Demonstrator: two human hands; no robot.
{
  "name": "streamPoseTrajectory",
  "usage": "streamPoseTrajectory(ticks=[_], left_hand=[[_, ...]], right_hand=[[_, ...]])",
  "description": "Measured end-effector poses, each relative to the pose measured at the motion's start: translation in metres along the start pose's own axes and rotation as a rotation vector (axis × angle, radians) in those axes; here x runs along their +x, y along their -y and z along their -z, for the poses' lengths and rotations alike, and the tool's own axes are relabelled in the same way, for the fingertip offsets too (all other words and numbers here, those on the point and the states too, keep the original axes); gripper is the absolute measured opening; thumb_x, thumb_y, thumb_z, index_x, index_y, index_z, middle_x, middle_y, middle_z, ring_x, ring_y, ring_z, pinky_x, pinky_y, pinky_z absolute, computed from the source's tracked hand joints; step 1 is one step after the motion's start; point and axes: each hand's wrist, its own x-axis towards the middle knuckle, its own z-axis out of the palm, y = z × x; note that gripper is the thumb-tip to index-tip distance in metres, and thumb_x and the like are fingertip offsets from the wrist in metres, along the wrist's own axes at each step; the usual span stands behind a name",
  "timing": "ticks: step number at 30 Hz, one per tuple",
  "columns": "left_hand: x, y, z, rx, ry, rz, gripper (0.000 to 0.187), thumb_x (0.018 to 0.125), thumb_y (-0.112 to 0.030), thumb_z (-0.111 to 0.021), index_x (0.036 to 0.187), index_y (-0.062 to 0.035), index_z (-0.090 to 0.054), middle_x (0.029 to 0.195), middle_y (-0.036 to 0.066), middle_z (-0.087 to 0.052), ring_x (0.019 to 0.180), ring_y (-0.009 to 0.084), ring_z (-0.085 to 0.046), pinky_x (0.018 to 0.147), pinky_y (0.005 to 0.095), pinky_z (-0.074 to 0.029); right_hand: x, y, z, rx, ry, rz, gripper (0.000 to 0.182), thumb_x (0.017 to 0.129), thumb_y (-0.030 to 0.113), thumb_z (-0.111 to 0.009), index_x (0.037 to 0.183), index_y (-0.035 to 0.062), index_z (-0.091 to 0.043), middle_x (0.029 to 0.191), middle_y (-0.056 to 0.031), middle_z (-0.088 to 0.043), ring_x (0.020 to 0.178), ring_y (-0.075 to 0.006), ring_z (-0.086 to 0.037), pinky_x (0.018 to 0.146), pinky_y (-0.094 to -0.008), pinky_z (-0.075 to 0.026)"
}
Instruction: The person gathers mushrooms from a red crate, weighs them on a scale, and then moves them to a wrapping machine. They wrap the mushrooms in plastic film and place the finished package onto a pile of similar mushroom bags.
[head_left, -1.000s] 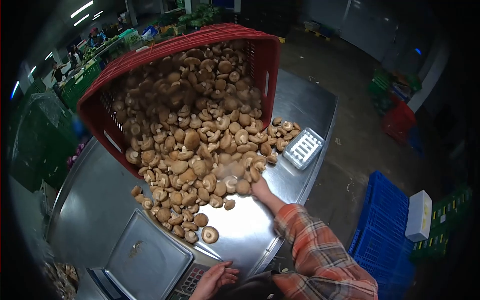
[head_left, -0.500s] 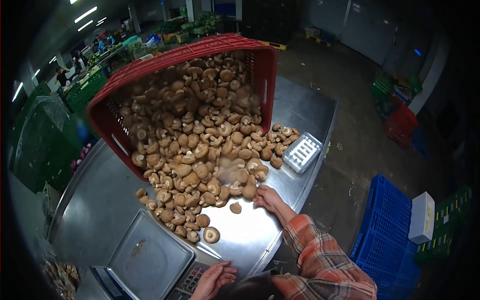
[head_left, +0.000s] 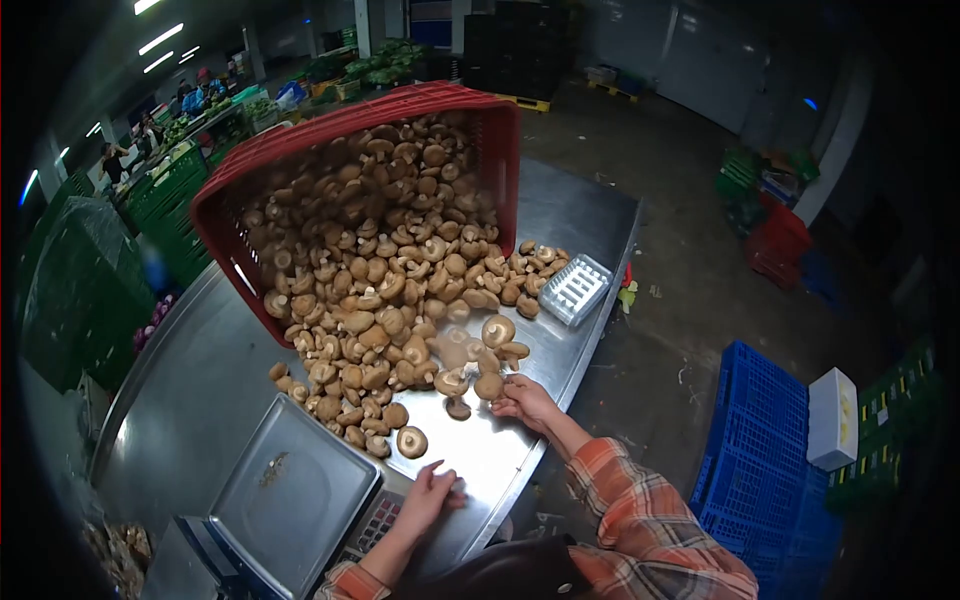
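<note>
Brown shiitake mushrooms (head_left: pixel 385 300) spill from a tipped red plastic crate (head_left: pixel 500 165) across our steel table (head_left: pixel 200 390). Our right hand (head_left: pixel 524 400) cups the heap's near edge, fingers loosely curled; our left hand (head_left: pixel 428 495) rests flat, gripping nothing, beside the metal scale tray (head_left: pixel 290 500).

dim warehouse light, ceiling strip lamps (head_left: pixel 160 38) top left, glare on steel table (head_left: pixel 590 215), heavy fisheye vignette, corners black, falling mushrooms (head_left: pixel 455 345) motion-blurred
</note>
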Motion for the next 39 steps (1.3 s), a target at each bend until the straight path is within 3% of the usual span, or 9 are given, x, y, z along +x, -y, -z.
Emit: streamPoseTrajectory(ticks=[6, 10, 15, 22, 27, 31, 34, 36, 39], left_hand=[[-0.018, -0.044, 0.015, 0.117, -0.451, -0.430, 0.062, 0.091, -0.027, -0.052, 0.138, 0.0005, -0.023, 0.112, 0.015, -0.051, 0.085, 0.0157, -0.053, 0.068, 0.0267, -0.048], [-0.037, -0.037, 0.050, 0.150, -0.615, -0.636, 0.046, 0.094, -0.023, -0.048, 0.132, 0.0010, -0.037, 0.119, 0.015, -0.051, 0.101, 0.0154, -0.051, 0.081, 0.0259, -0.045], [-0.091, -0.016, 0.118, -0.002, -0.717, -0.590, 0.028, 0.090, -0.019, -0.055, 0.110, 0.0002, -0.056, 0.100, 0.007, -0.060, 0.092, 0.0146, -0.055, 0.083, 0.0268, -0.043], [-0.136, 0.020, 0.191, 1.020, -1.069, -0.535, 0.041, 0.083, -0.022, -0.061, 0.117, -0.0008, -0.050, 0.122, 0.019, -0.049, 0.117, 0.0332, -0.043, 0.099, 0.0394, -0.033], [-0.145, 0.013, 0.177, 0.756, -0.949, -0.586, 0.054, 0.080, -0.020, -0.064, 0.125, 0.0002, -0.043, 0.131, 0.020, -0.040, 0.123, 0.0357, -0.036, 0.103, 0.0419, -0.029], [-0.140, 0.017, 0.174, 0.809, -0.943, -0.553, 0.057, 0.079, -0.017, -0.065, 0.127, -0.0001, -0.041, 0.131, 0.020, -0.040, 0.122, 0.0353, -0.037, 0.103, 0.0418, -0.029], [-0.137, 0.024, 0.182, 0.712, -0.970, -0.604, 0.054, 0.082, -0.017, -0.061, 0.129, -0.0005, -0.040, 0.133, 0.018, -0.040, 0.124, 0.0304, -0.037, 0.103, 0.0389, -0.029], [-0.135, 0.029, 0.189, 0.401, -0.995, -0.678, 0.049, 0.087, -0.017, -0.057, 0.130, -0.0001, -0.039, 0.134, 0.017, -0.040, 0.125, 0.0271, -0.037, 0.103, 0.0370, -0.029], [-0.138, 0.012, 0.182, -0.085, -1.083, -0.692, 0.043, 0.093, -0.018, -0.047, 0.131, 0.0014, -0.038, 0.134, 0.016, -0.041, 0.125, 0.0235, -0.037, 0.104, 0.0346, -0.029]], right_hand=[[-0.066, 0.004, -0.061, -0.120, 0.209, -0.105, 0.040, 0.092, 0.007, -0.040, 0.129, -0.0057, -0.030, 0.093, -0.0190, -0.058, 0.074, -0.0206, -0.065, 0.065, -0.0295, -0.058], [-0.099, -0.023, -0.138, -0.177, 0.327, -0.231, 0.034, 0.093, 0.006, -0.039, 0.125, -0.0038, -0.033, 0.094, -0.0216, -0.059, 0.080, -0.0266, -0.066, 0.069, -0.0311, -0.058], [-0.114, -0.094, -0.228, -0.044, 0.408, -0.287, 0.032, 0.094, 0.009, -0.038, 0.122, -0.0074, -0.035, 0.101, -0.0220, -0.058, 0.089, -0.0281, -0.064, 0.078, -0.0330, -0.056], [-0.117, -0.156, -0.293, -0.237, 0.496, -0.319, 0.029, 0.094, 0.015, -0.041, 0.101, -0.0117, -0.048, 0.089, -0.0209, -0.062, 0.075, -0.0256, -0.066, 0.059, -0.0306, -0.057], [-0.107, -0.159, -0.296, -0.411, 0.481, -0.270, 0.033, 0.093, 0.021, -0.044, 0.088, -0.0103, -0.053, 0.070, -0.0179, -0.064, 0.051, -0.0236, -0.063, 0.039, -0.0299, -0.053], [-0.106, -0.139, -0.288, -0.420, 0.533, -0.308, 0.031, 0.092, 0.022, -0.045, 0.090, -0.0070, -0.053, 0.068, -0.0160, -0.063, 0.049, -0.0201, -0.062, 0.039, -0.0280, -0.052], [-0.092, -0.093, -0.248, -0.566, 0.436, -0.096, 0.028, 0.092, 0.023, -0.047, 0.092, -0.0039, -0.054, 0.066, -0.0142, -0.063, 0.048, -0.0188, -0.062, 0.040, -0.0269, -0.051], [-0.047, -0.079, -0.185, -0.593, 0.149, 0.324, 0.022, 0.090, 0.019, -0.048, 0.094, -0.0011, -0.056, 0.062, -0.0102, -0.060, 0.049, -0.0173, -0.061, 0.043, -0.0270, -0.051], [0.042, -0.033, -0.066, -0.769, -0.394, 0.462, 0.018, 0.088, 0.013, -0.049, 0.096, -0.0012, -0.057, 0.064, -0.0122, -0.061, 0.050, -0.0163, -0.059, 0.047, -0.0299, -0.049]])
